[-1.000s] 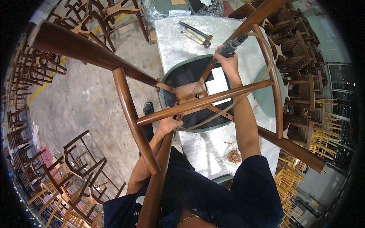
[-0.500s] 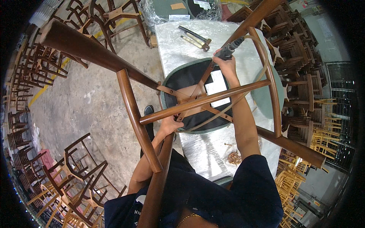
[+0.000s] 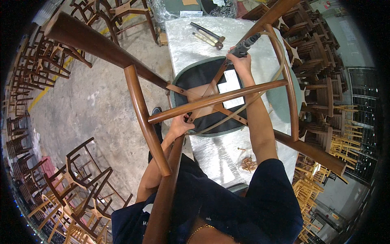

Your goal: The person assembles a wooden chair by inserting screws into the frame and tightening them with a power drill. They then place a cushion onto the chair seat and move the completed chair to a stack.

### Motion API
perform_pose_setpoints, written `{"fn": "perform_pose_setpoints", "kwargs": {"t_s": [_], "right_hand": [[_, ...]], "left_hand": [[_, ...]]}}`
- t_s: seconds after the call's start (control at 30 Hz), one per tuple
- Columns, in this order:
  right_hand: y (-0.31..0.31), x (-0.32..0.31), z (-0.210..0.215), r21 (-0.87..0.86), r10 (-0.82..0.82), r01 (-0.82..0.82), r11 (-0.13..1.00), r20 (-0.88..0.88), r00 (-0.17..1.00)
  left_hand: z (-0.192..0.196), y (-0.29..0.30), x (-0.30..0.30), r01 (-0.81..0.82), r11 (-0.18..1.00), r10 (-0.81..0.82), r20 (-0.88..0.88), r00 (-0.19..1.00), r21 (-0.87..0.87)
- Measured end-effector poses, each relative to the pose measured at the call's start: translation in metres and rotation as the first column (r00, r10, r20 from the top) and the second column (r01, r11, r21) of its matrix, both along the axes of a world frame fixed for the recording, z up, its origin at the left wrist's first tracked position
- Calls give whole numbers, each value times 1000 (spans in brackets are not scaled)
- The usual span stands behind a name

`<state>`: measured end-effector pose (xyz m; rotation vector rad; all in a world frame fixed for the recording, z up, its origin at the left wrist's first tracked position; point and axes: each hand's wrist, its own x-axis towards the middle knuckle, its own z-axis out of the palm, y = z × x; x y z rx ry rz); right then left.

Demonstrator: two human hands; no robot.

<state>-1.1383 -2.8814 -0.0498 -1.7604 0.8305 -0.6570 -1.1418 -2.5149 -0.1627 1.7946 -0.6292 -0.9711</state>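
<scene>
Upside-down chair frame (image 3: pixel 211 101) on the wrapped table (image 3: pixel 191 44)

Your right hand (image 3: pixel 239 61) is clenched round a power tool (image 3: pixel 245 44) at upper centre; your left hand (image 3: pixel 180 124) grips the frame mid-frame.

The upturned chair frame (image 3: pixel 211 101) takes most of the room above the bench (image 3: pixel 191 44). Its brown stretcher rails cross over the dark seat pad (image 3: pixel 195 79), so only narrow gaps between the rails let a hand pass. The right hand (image 3: pixel 239 61) reaches in from the far side, the left hand (image 3: pixel 180 126) from the near rail. Two metal tools (image 3: pixel 207 35) lie at the far end of the bench. Stacked chairs (image 3: pixel 321 53) stand close on the right. The concrete floor (image 3: pixel 85 105) on the left is open.
</scene>
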Motion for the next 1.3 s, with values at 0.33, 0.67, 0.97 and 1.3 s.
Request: {"fn": "perform_pose_setpoints", "kwargs": {"t_s": [0.33,0.67,0.97,1.3], "right_hand": [[-2,-2,6,-21,57,-58,998,-52,997],[-2,-2,8,-90,6,-17,996,-125,992],[-12,2,12,-82,42,-49,995,-95,995],[-11,-6,13,-150,-27,11,989,-110,994]], "left_hand": [[1,-2,1,33,999,-31,-31,999,39],[-3,-2,-3,-1,999,-1,-37,999,-42],[-1,-6,2,30,999,-28,-54,998,39],[25,-5,1,87,994,-99,215,972,62]]}}
